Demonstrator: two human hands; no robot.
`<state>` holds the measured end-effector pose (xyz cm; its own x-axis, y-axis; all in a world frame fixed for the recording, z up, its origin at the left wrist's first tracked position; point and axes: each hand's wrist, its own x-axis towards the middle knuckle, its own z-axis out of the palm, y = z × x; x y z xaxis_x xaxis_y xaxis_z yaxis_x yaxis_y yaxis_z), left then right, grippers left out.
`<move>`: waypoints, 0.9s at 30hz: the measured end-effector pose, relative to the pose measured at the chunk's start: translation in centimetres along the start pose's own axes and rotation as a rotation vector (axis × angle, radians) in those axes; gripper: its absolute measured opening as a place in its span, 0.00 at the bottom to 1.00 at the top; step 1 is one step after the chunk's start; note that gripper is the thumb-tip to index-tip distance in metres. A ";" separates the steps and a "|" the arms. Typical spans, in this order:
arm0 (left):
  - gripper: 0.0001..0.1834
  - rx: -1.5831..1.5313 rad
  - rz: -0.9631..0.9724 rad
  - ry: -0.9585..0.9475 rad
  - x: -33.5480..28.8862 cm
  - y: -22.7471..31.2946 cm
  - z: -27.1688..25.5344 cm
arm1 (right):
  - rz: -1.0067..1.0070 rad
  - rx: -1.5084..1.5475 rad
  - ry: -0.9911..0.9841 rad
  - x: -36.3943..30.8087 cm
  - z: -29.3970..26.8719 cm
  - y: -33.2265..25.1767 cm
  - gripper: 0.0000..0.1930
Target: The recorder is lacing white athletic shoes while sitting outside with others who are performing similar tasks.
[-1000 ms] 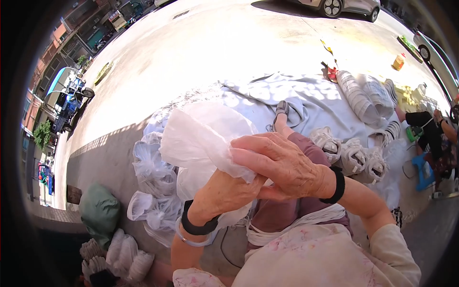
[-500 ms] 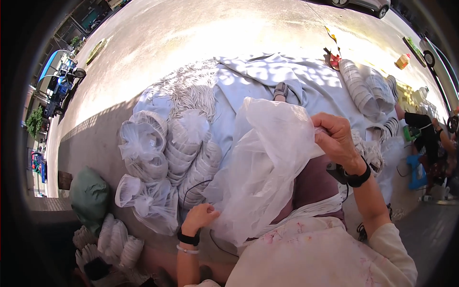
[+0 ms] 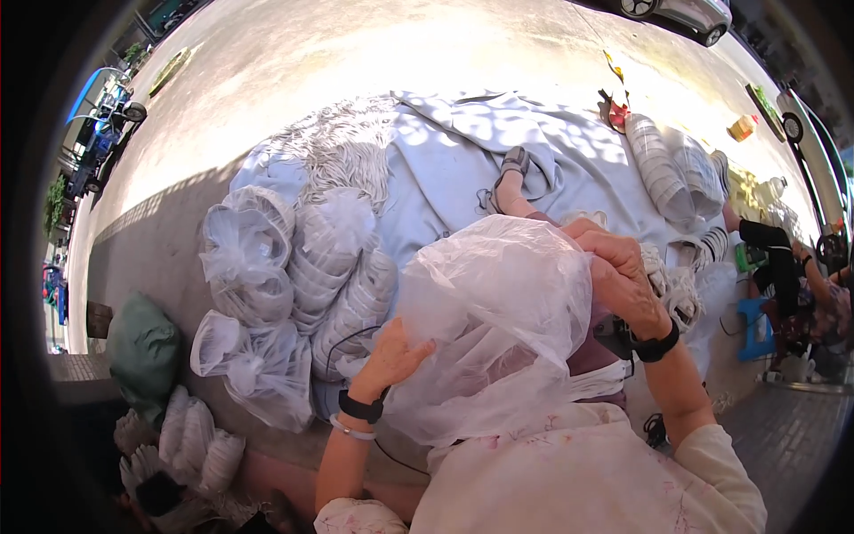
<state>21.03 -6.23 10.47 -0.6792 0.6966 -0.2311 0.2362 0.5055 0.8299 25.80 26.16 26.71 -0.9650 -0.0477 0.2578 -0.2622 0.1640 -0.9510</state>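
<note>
A large, thin, see-through plastic bag (image 3: 498, 311) spreads over my lap, puffed out and wrinkled. My right hand (image 3: 618, 271) pinches its upper right edge, fingers bent down around the film. At the bag's left side, my left hand (image 3: 391, 360) has its fingers curled against the film, partly hidden by it. Just left of that hand lie filled clear bags (image 3: 334, 258) of stacked white knit goods that look like gloves. Whether the bag on my lap holds anything is hard to make out.
A pale blue sheet (image 3: 431, 169) carries a loose white glove-like pile (image 3: 347, 147). More packed rolls (image 3: 658, 169) lie at the right, near another person (image 3: 814, 276) and a blue stool (image 3: 756, 329). A green sack (image 3: 142, 351) and white gloves (image 3: 200, 440) sit at the left.
My left hand has risen along the bag's left side, and my right hand has shifted slightly right and down. The bag has spread rounder and lower, uncovering more of my outstretched leg.
</note>
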 end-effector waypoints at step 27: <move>0.17 -0.842 -0.051 0.512 2.1 17.1 -13.6 | -0.233 -0.209 0.612 3.2 -6.8 -5.8 0.16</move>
<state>14.18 -3.10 31.09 -0.9406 0.2789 -0.1935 -0.2385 -0.1374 0.9614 24.24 31.75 34.21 -0.6954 0.4504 0.5599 -0.3988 0.4064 -0.8221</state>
